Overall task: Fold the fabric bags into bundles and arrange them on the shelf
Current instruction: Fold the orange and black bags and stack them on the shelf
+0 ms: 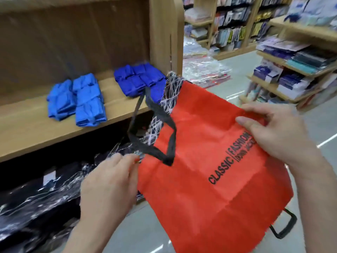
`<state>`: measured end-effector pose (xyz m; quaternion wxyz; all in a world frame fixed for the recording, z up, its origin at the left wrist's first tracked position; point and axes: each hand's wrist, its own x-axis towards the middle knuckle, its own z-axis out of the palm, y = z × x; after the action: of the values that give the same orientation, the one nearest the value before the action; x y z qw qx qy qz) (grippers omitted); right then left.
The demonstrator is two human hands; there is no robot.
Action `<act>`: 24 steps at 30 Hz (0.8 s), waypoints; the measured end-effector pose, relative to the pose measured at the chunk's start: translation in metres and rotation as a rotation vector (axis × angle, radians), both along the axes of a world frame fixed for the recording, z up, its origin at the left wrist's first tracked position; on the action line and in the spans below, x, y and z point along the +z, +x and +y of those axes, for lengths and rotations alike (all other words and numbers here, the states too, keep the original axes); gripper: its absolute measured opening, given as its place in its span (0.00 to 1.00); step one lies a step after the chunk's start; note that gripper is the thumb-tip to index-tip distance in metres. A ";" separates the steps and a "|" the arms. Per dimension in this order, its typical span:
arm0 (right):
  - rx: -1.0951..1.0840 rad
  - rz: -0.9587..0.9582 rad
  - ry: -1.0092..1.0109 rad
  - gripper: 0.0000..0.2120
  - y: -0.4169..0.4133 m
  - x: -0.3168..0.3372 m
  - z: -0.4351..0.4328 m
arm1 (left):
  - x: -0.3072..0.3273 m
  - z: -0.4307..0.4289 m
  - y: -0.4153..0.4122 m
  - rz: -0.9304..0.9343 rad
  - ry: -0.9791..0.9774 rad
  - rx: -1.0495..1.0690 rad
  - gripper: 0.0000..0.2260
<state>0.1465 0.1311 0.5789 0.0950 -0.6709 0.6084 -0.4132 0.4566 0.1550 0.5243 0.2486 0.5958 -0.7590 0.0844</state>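
A red fabric bag (pixel 206 179) with black handles and the print "CLASSIC FASHION" hangs flat in front of me, held between both hands. My left hand (pixel 109 183) pinches its top corner beside a black handle (pixel 164 136). My right hand (pixel 273 132) grips the bag's far side edge. A patterned black-and-white section shows at the bag's upper end. On the wooden shelf (pixel 36 128) lie light blue folded bundles (pixel 78 101) and, to their right, darker blue folded bundles (pixel 140 79).
Below the shelf lie dark goods in shiny plastic wrap (pixel 36 198). Packaged goods are stacked on the floor (pixel 204 72) past the shelf end. Stocked shelves (pixel 291 70) stand to the right across a grey aisle floor.
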 end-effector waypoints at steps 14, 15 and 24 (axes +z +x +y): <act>0.915 -0.340 0.374 0.26 0.136 0.036 -0.060 | 0.070 0.011 0.115 0.495 0.167 0.095 0.06; 0.958 -0.434 0.511 0.30 0.134 0.026 -0.067 | 0.071 0.017 0.133 0.561 0.106 0.148 0.05; 0.855 -0.324 0.661 0.25 0.250 -0.009 -0.086 | 0.080 0.039 0.264 0.818 0.006 0.297 0.08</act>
<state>0.3967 0.0450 0.5696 0.5513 -0.7202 0.3572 -0.2233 0.7206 0.1940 0.6047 0.5121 0.6839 -0.5041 -0.1262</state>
